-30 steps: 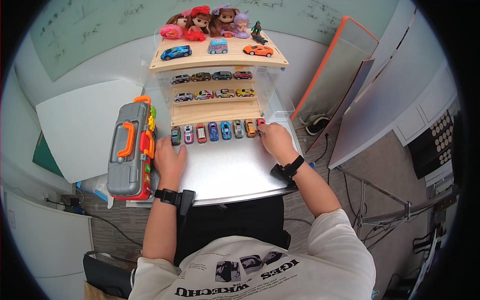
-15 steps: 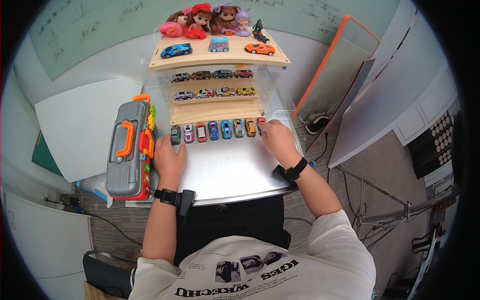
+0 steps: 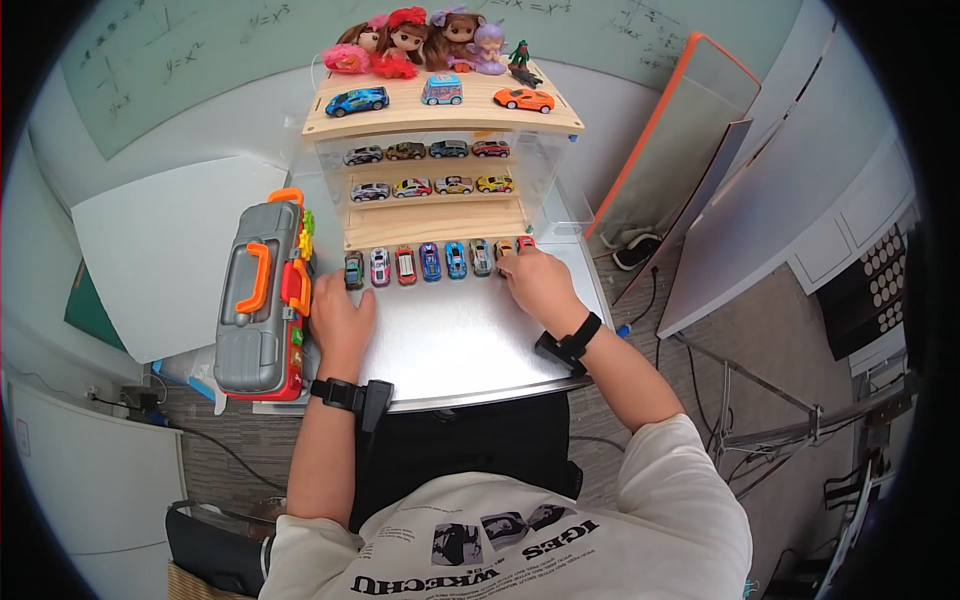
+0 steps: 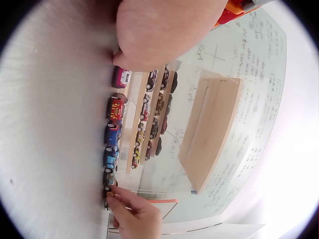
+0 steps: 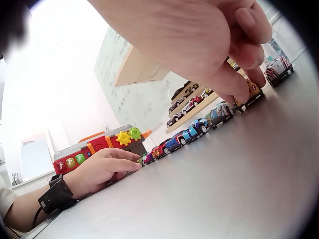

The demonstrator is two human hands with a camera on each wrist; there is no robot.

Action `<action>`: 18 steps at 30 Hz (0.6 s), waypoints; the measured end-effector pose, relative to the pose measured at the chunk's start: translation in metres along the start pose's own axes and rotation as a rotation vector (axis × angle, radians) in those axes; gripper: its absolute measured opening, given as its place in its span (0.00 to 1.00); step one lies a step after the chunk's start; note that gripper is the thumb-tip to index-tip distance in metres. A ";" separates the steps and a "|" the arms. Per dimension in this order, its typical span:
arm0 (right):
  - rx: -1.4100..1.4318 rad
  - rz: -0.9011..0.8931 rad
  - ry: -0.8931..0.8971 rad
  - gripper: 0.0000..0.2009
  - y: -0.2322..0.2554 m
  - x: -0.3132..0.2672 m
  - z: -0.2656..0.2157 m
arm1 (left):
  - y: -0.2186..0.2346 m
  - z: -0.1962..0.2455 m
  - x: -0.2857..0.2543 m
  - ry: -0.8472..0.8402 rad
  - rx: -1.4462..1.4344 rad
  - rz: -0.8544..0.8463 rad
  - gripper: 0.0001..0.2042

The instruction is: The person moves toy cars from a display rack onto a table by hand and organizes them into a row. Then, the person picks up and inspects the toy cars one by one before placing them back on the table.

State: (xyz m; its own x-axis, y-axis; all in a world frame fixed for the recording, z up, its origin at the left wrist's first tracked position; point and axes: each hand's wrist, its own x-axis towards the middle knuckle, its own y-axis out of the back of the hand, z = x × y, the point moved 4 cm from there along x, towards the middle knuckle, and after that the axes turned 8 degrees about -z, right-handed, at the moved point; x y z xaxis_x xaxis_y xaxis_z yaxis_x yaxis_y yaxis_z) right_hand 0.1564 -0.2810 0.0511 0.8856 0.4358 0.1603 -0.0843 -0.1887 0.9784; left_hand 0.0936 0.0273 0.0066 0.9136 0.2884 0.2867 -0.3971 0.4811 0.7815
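Several small toy cars stand side by side on the metal tabletop, among them a blue one. My right hand is near the right end of this row. Its thumb and fingers pinch the orange toy car, partly hiding it. Just beyond is the last car, a red one, with its striped end showing in the right wrist view. At the row's left end my left hand rests on the tabletop, fingers extended beside a green car.
Behind the row stands a wooden display shelf with clear sides and two tiers of toy cars. Dolls, a blue car, a small bus and an orange sports car sit on top. A grey toy toolbox is at the left.
My right hand has shifted left from the red end car to the orange car beside it. The left hand stays in place.
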 end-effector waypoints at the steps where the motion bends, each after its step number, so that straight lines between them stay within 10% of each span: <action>1: -0.007 -0.012 -0.002 0.11 0.000 -0.001 0.000 | 0.000 0.000 0.000 -0.004 0.007 0.003 0.26; 18: 0.010 0.040 -0.005 0.09 -0.002 0.003 0.003 | 0.002 0.002 0.000 0.001 -0.019 -0.001 0.25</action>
State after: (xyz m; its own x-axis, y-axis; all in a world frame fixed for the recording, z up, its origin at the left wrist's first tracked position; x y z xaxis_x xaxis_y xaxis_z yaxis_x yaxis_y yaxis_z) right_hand 0.1602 -0.2816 0.0491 0.8840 0.4233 0.1984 -0.1151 -0.2143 0.9700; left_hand 0.0927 0.0265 0.0088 0.9139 0.2888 0.2851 -0.3976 0.4969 0.7714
